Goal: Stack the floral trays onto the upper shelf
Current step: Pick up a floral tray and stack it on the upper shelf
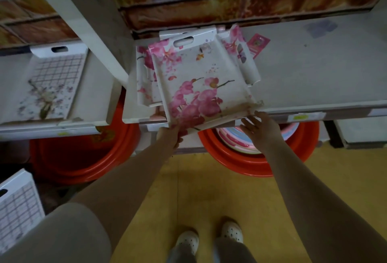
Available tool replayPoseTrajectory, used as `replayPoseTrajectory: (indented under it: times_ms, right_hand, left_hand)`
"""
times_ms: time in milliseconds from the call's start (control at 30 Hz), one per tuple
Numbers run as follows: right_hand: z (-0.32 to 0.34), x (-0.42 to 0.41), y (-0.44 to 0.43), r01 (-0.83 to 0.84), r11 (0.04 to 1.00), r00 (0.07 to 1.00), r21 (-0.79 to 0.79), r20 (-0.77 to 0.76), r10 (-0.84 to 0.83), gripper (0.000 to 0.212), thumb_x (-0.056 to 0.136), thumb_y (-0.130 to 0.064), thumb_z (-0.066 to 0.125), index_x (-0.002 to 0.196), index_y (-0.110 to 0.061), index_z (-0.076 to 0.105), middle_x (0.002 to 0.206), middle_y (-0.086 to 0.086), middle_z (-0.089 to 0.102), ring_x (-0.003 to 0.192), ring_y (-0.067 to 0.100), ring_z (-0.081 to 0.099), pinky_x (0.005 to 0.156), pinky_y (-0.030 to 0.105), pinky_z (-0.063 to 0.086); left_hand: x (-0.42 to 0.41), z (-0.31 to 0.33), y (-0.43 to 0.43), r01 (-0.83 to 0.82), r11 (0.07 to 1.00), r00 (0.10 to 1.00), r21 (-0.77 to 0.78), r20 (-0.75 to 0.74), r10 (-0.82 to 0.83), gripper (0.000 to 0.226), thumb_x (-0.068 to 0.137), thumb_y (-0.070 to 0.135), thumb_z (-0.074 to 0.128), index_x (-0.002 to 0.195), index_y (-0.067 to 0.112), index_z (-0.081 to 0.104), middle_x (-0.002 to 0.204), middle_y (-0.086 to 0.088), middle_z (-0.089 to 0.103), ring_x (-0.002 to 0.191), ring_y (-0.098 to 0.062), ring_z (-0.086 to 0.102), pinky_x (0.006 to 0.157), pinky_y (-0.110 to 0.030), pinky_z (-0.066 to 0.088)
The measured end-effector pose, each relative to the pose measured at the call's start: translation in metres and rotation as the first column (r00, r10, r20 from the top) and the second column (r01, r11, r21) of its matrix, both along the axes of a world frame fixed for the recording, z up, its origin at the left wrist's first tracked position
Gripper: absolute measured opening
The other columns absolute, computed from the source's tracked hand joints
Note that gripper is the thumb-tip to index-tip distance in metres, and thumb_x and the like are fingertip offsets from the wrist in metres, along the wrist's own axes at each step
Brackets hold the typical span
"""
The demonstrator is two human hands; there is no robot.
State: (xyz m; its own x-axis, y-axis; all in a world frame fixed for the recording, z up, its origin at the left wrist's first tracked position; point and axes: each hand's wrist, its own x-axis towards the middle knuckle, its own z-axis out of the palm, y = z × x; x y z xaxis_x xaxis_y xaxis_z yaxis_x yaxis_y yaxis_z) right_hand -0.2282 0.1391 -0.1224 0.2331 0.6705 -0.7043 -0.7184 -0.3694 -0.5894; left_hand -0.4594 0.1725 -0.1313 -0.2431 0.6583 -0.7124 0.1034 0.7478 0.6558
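Floral tray (201, 82), white with a pink orchid print and a slot handle at its far end, is lying slightly askew on the shelf (314, 63), its near end projecting past the shelf's front edge. It is resting on top of two similar trays on the shelf. The left lower tray (144, 78) is showing beyond its left side, and the right lower tray (240, 53) is showing, skewed, beyond its far right corner.

The left hand (169, 135) is gripping the top tray's near edge just in front of the shelf, fingers curled around the rim. The right hand (259, 126) is reaching to the tray's near right corner at the shelf's front edge, fingers straight and spread, holding nothing. Whether its fingertips are touching the tray cannot be told.

A pink card (258, 44) is lying on the shelf just behind the right lower tray. To the left of the shelf, beyond a white post (88, 36), a grid-patterned tray (56, 78) is lying flat at the same level.

Below the shelf, the left red basin (83, 158) and the right red basin (251, 164) are sitting side by side, the right one holding striped plates (236, 139). In front of the shelf, the person's white shoes (186, 239) are standing on a yellow floor (209, 189).
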Motion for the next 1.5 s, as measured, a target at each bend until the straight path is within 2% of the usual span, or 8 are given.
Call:
replayPoseTrajectory:
  times_ms: [267,533,633,767,1067,1200,1300,1500]
  right_hand:
    - [0.019,0.003,-0.009,-0.042,0.999,0.999,-0.016,0.007,0.042,0.012,0.096,-0.010,0.045,0.093,-0.012,0.057,0.108,0.013,0.062,0.101,0.028,0.060,0.100,0.041,0.045]
    - [0.050,-0.002,-0.039,-0.035,0.998,0.997,-0.060,0.062,0.038,0.054,0.097,-0.035,0.047,0.137,0.000,0.039,0.109,0.008,0.060,0.100,0.025,0.062,0.071,0.029,0.057]
    - [0.061,-0.004,-0.049,-0.097,0.989,0.981,-0.112,0.159,0.114,0.038,0.098,-0.028,0.047,0.121,0.001,0.051,0.102,0.008,0.060,0.110,0.030,0.060,0.068,0.027,0.058]
    - [0.075,-0.012,-0.062,-0.136,0.969,0.964,-0.205,0.199,0.177,0.006,0.093,-0.012,0.054,0.091,-0.007,0.053,0.079,0.006,0.055,0.070,0.019,0.055,0.054,0.028,0.048]
    - [0.096,-0.053,-0.099,-0.248,0.831,0.502,-0.497,0.668,0.550,0.048,0.093,-0.032,0.047,0.123,0.006,0.050,0.088,0.012,0.055,0.080,0.027,0.053,0.066,0.033,0.039]
    - [0.114,-0.073,-0.119,-0.203,0.810,0.354,-0.550,0.730,0.584,0.026,0.096,-0.019,0.040,0.095,0.003,0.054,0.089,0.014,0.051,0.078,0.027,0.049,0.066,0.032,0.036]
    - [0.126,-0.088,-0.136,-0.151,0.805,0.325,-0.574,0.740,0.589,0.026,0.093,-0.016,0.043,0.076,0.001,0.051,0.084,0.015,0.052,0.067,0.026,0.050,0.056,0.031,0.035]
    - [0.136,-0.123,-0.168,-0.088,0.822,0.349,-0.563,0.755,0.555,0.033,0.092,-0.017,0.048,0.108,0.010,0.058,0.112,0.027,0.062,0.104,0.042,0.058,0.070,0.034,0.041]
  left_hand:
    - [-0.011,0.014,-0.005,-0.089,0.991,0.995,0.100,-0.035,0.093,0.027,0.099,0.014,0.039,0.077,0.003,0.050,0.053,-0.004,0.040,0.023,-0.005,0.032,0.029,-0.014,0.024]
    - [-0.026,0.049,-0.036,-0.126,0.982,0.992,0.138,0.025,0.123,0.020,0.098,0.012,0.040,0.080,0.009,0.048,0.053,-0.001,0.040,0.028,-0.005,0.033,0.029,-0.014,0.026]
    - [-0.033,0.062,-0.048,-0.084,0.989,0.996,0.119,0.026,0.081,0.019,0.097,0.010,0.040,0.082,0.009,0.052,0.058,-0.003,0.040,0.030,-0.005,0.033,0.029,-0.014,0.026]
    - [-0.052,0.082,-0.064,-0.059,0.994,0.998,0.097,-0.009,0.060,0.023,0.097,0.009,0.040,0.079,0.013,0.053,0.056,-0.003,0.038,0.030,-0.006,0.033,0.029,-0.013,0.026]
    - [-0.090,0.124,-0.071,0.147,0.987,0.988,0.060,0.033,-0.149,0.016,0.089,-0.002,0.046,0.078,0.008,0.051,0.033,0.006,0.041,0.027,-0.006,0.033,0.028,-0.014,0.025]
    - [-0.105,0.137,-0.079,0.263,0.958,0.945,0.111,0.172,-0.280,0.016,0.086,0.000,0.053,0.099,-0.001,0.063,0.086,-0.015,0.064,0.079,-0.025,0.060,0.051,-0.024,0.054]
    - [-0.119,0.149,-0.084,0.348,0.937,0.915,0.033,0.206,-0.347,0.031,0.091,0.004,0.052,0.121,-0.004,0.054,0.100,-0.023,0.058,0.089,-0.033,0.059,0.053,-0.029,0.058]
    - [-0.144,0.156,-0.106,0.338,0.940,0.911,-0.048,0.269,-0.314,0.034,0.098,-0.001,0.039,0.131,0.001,0.043,0.118,-0.023,0.056,0.098,-0.036,0.062,0.067,-0.038,0.059]
